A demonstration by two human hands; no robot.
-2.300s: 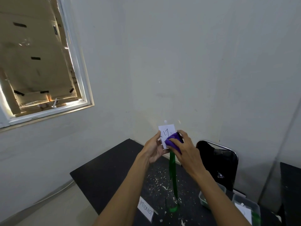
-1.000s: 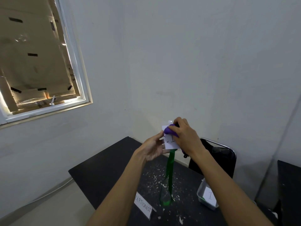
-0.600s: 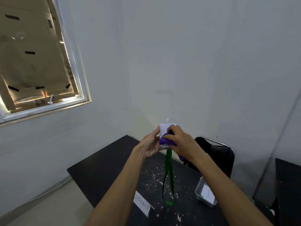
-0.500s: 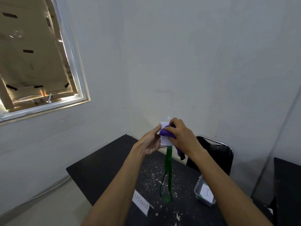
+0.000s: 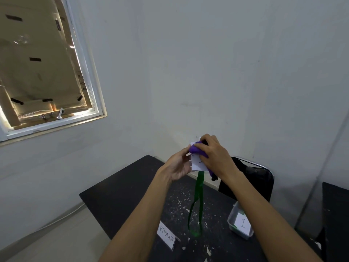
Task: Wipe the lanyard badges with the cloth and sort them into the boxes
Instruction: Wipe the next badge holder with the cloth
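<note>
Black table (image 5: pixel 117 197), chair (image 5: pixel 253 178), seemingly covered window (image 5: pixel 37 63)

One badge (image 5: pixel 197 163), one lanyard (image 5: pixel 199 188), one cloth (image 5: pixel 196 149), one box (image 5: pixel 231 217) (marked 1), one sign (image 5: pixel 166 237), one chair (image 5: pixel 251 179).

White rectangular badge card (image 5: pixel 197 164): upright in mid-air, handwritten mark partly covered. Purple cloth (image 5: pixel 196 149): bunched against its upper face. Green ribbon lanyard (image 5: pixel 199 188): hangs below as a loop. Clear plastic box (image 5: pixel 231 216): on table (image 5: pixel 117 201), right; holds a card marked "1".
</note>
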